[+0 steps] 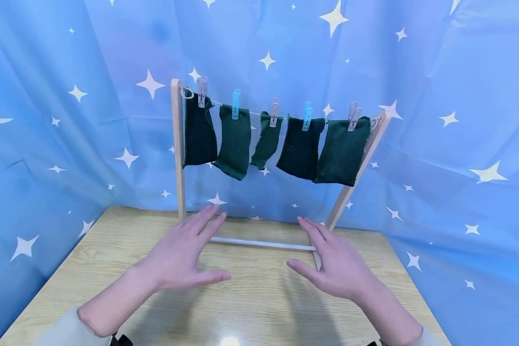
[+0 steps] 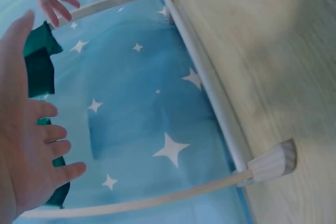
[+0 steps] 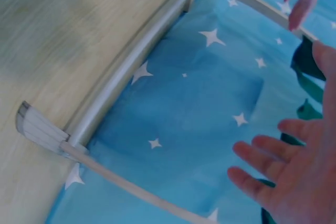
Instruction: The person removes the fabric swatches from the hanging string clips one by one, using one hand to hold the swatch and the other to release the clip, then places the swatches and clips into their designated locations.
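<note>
Both hands are held out over the table, fingers extended and holding nothing. In the head view my left hand (image 1: 183,257) is in front of the left post of a small wooden drying rack (image 1: 178,154). My right hand (image 1: 335,257) is in front of the rack's right post, thumb pointing inward. Several dark green cloths (image 1: 234,142) hang from the rack's string (image 1: 255,113). Each has a clothespin at its top, some clear, such as the clear clothespin (image 1: 274,112), and some blue, such as the blue clothespin (image 1: 307,116).
A pale rod (image 1: 264,244) joins the rack's feet low across the table. The wooden foot (image 2: 275,160) shows in the left wrist view. Behind and beside the wood-grain table (image 1: 242,307) hangs a blue curtain (image 1: 450,120) with white stars.
</note>
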The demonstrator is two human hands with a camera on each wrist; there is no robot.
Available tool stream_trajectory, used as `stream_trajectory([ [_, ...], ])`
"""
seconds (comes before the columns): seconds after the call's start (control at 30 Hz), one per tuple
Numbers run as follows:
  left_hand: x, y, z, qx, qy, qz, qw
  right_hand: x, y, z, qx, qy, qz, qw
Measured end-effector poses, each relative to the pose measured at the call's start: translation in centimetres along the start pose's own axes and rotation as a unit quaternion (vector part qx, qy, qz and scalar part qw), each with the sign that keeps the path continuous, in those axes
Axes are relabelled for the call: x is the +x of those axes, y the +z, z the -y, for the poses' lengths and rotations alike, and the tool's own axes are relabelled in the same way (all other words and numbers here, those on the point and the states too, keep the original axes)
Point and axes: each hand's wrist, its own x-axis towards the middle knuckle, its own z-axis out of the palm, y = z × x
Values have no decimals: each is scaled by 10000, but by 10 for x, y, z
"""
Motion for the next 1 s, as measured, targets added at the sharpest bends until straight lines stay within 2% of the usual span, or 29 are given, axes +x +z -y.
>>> stream_trajectory([
  [0.1, 7, -12, 5, -503, -259, -250, 9981, 6, -7, 3, 58, -53, -142, 9999],
  [0.17, 13, -21, 10, -921, -528, -428, 9934, 11, -11, 5, 87, -114, -230, 9996],
  [0.27, 25, -36, 17, -1613, -854, -792, 9800, 18, -17, 9, 101, -203, -304, 9993],
  [0.47, 50, -63, 32, -2509, -974, -1466, 9519, 30, -23, 18, 138, -141, -210, 9996],
  [0.6, 62, -78, 32, -2614, -1084, -1845, 9412, 35, -26, 23, 227, -133, -140, 9996],
  [0.8, 76, -93, 25, -2619, -1036, -2495, 9265, 42, -29, 28, 255, -152, -51, 9995],
  [1.0, 88, -102, 19, -2813, -1203, -2582, 9164, 46, -30, 32, 287, -118, 61, 9995],
])
